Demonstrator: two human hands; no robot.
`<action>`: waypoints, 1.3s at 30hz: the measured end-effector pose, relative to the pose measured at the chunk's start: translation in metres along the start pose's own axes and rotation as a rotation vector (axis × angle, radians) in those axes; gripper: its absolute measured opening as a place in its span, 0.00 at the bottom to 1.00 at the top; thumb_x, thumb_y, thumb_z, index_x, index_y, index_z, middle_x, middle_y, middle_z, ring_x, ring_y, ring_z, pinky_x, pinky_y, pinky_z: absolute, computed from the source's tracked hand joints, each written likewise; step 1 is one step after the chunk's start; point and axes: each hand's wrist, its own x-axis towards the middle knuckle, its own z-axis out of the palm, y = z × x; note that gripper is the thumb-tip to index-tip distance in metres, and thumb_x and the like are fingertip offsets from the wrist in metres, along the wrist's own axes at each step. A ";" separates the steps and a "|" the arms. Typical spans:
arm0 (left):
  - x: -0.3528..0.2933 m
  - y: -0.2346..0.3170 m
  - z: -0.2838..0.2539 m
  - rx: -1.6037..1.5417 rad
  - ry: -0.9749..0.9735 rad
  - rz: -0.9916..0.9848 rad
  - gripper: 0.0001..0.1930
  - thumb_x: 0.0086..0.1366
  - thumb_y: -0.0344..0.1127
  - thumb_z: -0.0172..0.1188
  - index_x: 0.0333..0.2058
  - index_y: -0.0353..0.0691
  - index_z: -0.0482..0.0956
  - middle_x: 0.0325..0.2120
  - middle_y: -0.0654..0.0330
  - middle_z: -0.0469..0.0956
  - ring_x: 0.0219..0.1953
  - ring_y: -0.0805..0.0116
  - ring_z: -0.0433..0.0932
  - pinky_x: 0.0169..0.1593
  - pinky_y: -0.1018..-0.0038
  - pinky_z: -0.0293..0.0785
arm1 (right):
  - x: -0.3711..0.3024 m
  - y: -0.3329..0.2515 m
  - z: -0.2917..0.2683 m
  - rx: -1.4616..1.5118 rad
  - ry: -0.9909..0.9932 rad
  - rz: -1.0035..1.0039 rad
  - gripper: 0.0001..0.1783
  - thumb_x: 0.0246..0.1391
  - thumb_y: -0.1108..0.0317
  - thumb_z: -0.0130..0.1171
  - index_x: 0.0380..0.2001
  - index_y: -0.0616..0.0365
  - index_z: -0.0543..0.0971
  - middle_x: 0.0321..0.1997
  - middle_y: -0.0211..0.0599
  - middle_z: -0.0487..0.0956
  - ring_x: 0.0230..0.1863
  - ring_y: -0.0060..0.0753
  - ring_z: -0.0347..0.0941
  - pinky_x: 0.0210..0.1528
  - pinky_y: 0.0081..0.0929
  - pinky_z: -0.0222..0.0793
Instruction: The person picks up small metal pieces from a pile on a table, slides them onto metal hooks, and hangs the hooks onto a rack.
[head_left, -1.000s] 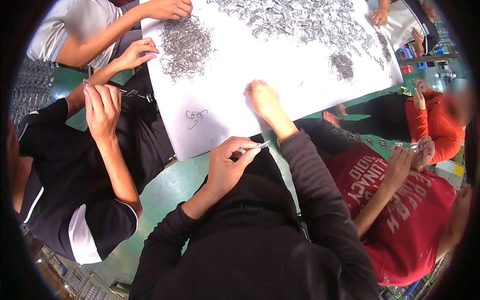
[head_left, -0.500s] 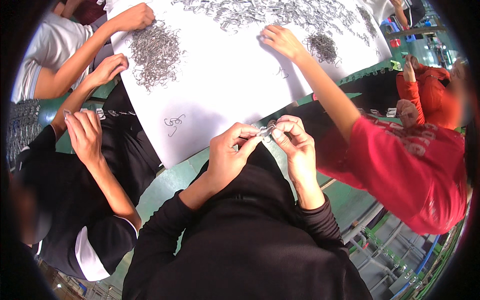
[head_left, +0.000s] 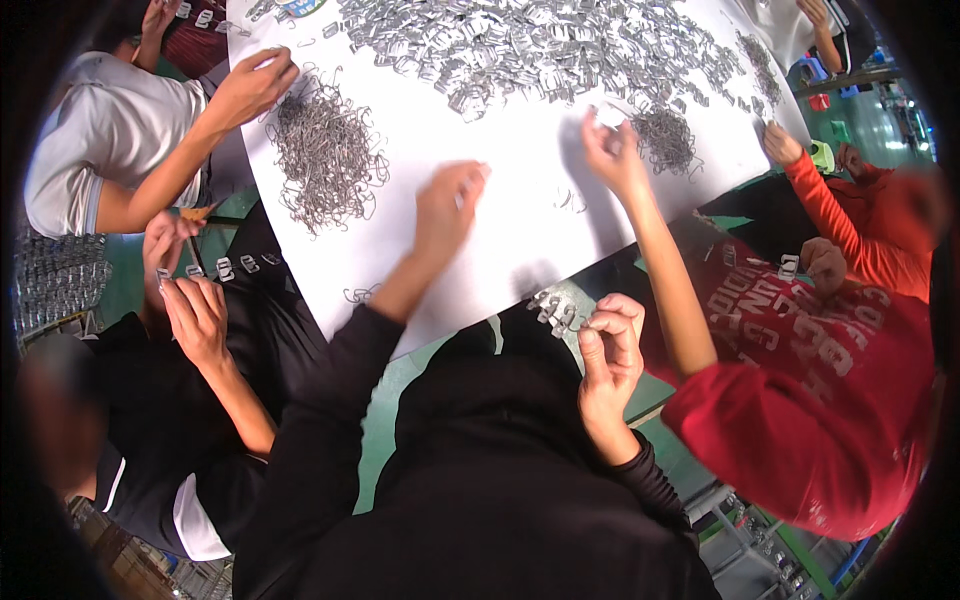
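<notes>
- Checking R hand (head_left: pixel 612 365) first: thumb + fingers pinched on a bunch of small metal links (head_left: pixel 555 312), hanging off the tips just past the near edge of the table (head_left: pixel 450 130), in front of the body. Prob. kept there b/c it's easy to see & steady close in.
- L hand (head_left: pixel 440 215) is out over bare tabletop, fingers curled; I can't tell if anything's in that grip, tips too blurry.
- Big spread of flat metal pieces (head_left: pixel 520 60) sits toward the far side, prob. central so ppl all round can reach.
- Wire hooks heap (head_left: pixel 330 160) at L, smaller hook heap (head_left: pixel 665 138) at R, mostly apart from the flats; I'd guess so kinds don't mix.
- Few loose hooks (head_left: pixel 360 295) near the front L edge, beside L forearm; looks like handy reach, imo.
- Co-worker's hand (head_left: pixel 617 165) w/ red sleeve (head_left: pixel 700 400) is by the smaller heap, smth pale at its tips, glare hides what.
- On my L, another worker's hand (head_left: pixel 203 325) is next to a row of metal pieces (head_left: pixel 225 268), strung out sideways, maybe so each piece stays separate.
</notes>
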 end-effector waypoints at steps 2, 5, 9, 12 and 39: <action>0.058 -0.040 0.006 0.172 0.103 -0.062 0.15 0.57 0.35 0.60 0.41 0.34 0.78 0.34 0.50 0.79 0.33 0.66 0.78 0.37 0.74 0.73 | 0.001 -0.005 -0.001 0.025 -0.022 0.043 0.04 0.50 0.72 0.58 0.28 0.59 0.74 0.39 0.33 0.66 0.39 0.24 0.62 0.41 0.20 0.60; 0.103 -0.051 0.016 0.449 0.139 -0.141 0.15 0.54 0.37 0.63 0.37 0.33 0.77 0.32 0.52 0.79 0.32 0.65 0.78 0.39 0.72 0.73 | 0.001 -0.001 -0.001 0.054 -0.033 0.022 0.03 0.51 0.74 0.57 0.28 0.60 0.73 0.37 0.33 0.68 0.34 0.21 0.63 0.36 0.17 0.60; 0.106 -0.040 0.017 0.277 0.123 -0.373 0.14 0.53 0.35 0.64 0.37 0.37 0.76 0.31 0.55 0.79 0.33 0.64 0.78 0.36 0.72 0.73 | -0.007 0.009 0.000 0.204 -0.081 0.076 0.02 0.53 0.77 0.54 0.31 0.61 0.73 0.36 0.35 0.71 0.28 0.18 0.65 0.30 0.14 0.62; 0.082 -0.034 0.009 0.032 0.075 -0.368 0.11 0.54 0.33 0.63 0.36 0.38 0.77 0.30 0.58 0.79 0.32 0.70 0.77 0.35 0.74 0.73 | -0.014 0.013 0.004 0.337 -0.116 0.173 0.02 0.55 0.76 0.53 0.33 0.62 0.72 0.35 0.36 0.72 0.26 0.17 0.68 0.24 0.12 0.62; -0.141 0.100 -0.100 -0.241 -0.409 -0.241 0.19 0.55 0.23 0.57 0.48 0.39 0.73 0.38 0.55 0.76 0.39 0.68 0.77 0.41 0.74 0.74 | -0.029 0.036 0.030 0.319 -0.478 0.223 0.09 0.54 0.75 0.54 0.39 0.60 0.71 0.36 0.36 0.76 0.31 0.21 0.75 0.20 0.11 0.65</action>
